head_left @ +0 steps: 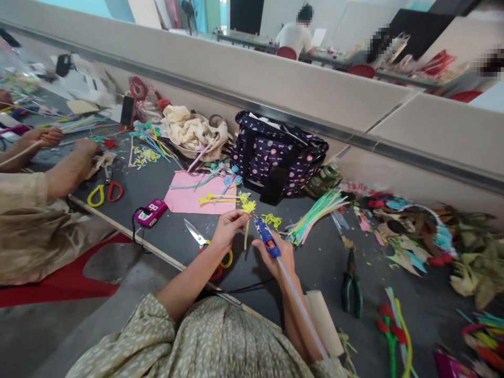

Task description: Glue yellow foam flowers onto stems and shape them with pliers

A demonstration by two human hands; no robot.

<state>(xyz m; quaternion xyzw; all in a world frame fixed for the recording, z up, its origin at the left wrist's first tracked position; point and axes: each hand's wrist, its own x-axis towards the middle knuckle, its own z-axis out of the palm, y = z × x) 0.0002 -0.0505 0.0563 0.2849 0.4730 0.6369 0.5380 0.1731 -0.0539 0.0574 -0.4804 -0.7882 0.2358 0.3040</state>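
Note:
Pinched in my left hand (229, 229) is a small yellow flower (248, 207) with its stem hanging down. A blue glue gun (266, 237) rests in my right hand (277, 255), a long clear glue stick (299, 302) sticking out of its back end toward me. The gun's nozzle end is close to the flower; whether they touch I cannot tell. Behind my hands, more yellow flowers on stems (220, 198) lie on a pink sheet (197, 189). Yellow snippets (272, 220) lie just beyond the gun. Scissors (196, 233) lie partly hidden under my left forearm.
Pastel stems (317, 215), pliers (352, 286) and a cardboard tube (323, 320) lie to the right. A dark patterned bag (275, 152) stands at the back. A purple box (150, 212) and yellow-red scissors (105, 193) lie left, beside a co-worker's arms (71, 168).

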